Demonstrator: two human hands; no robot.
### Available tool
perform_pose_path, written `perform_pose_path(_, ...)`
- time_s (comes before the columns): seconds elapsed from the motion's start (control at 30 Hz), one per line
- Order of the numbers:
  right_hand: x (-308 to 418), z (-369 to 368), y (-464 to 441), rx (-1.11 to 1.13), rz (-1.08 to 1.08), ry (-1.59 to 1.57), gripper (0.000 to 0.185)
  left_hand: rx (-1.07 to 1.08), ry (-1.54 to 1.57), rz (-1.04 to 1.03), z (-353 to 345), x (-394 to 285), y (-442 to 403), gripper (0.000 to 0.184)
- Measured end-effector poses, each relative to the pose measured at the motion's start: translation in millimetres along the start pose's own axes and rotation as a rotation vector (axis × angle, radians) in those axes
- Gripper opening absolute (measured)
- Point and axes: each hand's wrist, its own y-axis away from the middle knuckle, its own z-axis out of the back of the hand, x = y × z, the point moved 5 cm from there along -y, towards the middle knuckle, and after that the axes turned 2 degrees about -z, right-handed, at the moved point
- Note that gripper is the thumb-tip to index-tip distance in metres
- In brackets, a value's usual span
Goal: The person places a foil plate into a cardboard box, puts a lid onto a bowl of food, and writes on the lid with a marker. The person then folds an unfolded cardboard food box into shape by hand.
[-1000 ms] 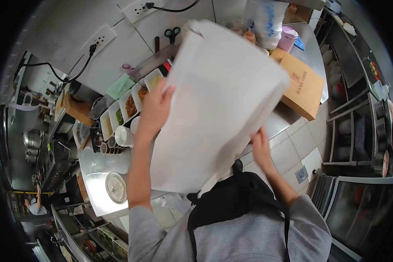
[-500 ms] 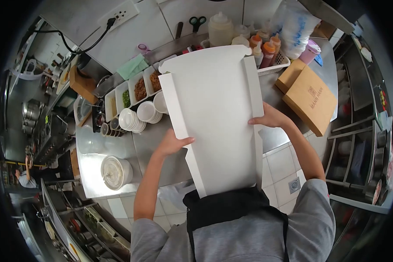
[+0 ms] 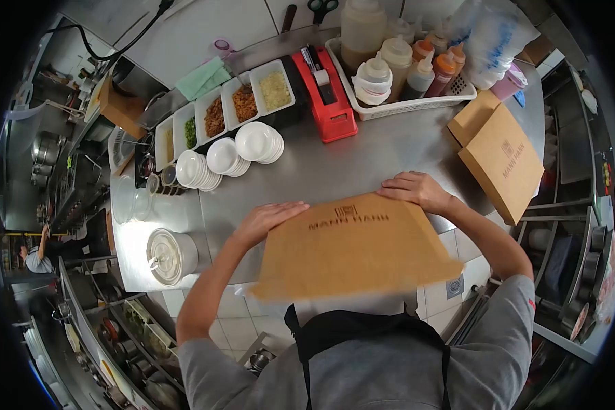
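1. The box at the near middle looks like matt brown cardboard.
2. The counter is smooth, sheeny metal, glaring brightly at near left.
3. At far right, the basket is white perforated plastic, the squeeze bottles translucent plastic.
4. The cloth, far left, is matt green fabric.

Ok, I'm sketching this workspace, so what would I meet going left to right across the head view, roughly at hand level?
White lidded tub → left hand → brown box between the hands → right hand → second brown box.
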Motion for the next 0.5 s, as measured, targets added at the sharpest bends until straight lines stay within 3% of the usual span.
perform_pose_path(0.13, 3.3, -5.4, 4.4, 0.171, 0.122, 0.188, 0.049, 0.31, -0.321, -0.053, -8.6, 0.0, 9.4, 0.057)
perform_pose_path(0.27, 12.4, -1.5, 2.8, 0.352, 0.122, 0.279, 0.052, 0.405, -0.533, -0.087, -25.8, -0.5, 17.3, 0.061)
perform_pose_path(0.33, 14.4, -8.0, 8.8, 0.383, 0.055, 0.323, 0.051, 0.435, -0.622, -0.037, -32.7, -8.0, 19.1, 0.062)
perform_pose_path(0.37, 15.3, -13.4, 11.8, 0.397, 0.022, 0.345, 0.052, 0.418, -0.527, 0.015, -34.1, -7.1, 15.2, 0.061)
perform_pose_path(0.43, 20.5, -32.3, 3.6, 0.419, -0.26, 0.176, 0.053, 0.386, -0.33, 0.116, -41.3, -7.3, 4.6, 0.061)
perform_pose_path(0.5, 41.6, -47.7, -20.3, 0.334, -0.492, 0.056, 0.054, 0.209, -0.213, 0.271, -57.9, -22.3, -21.1, 0.06)
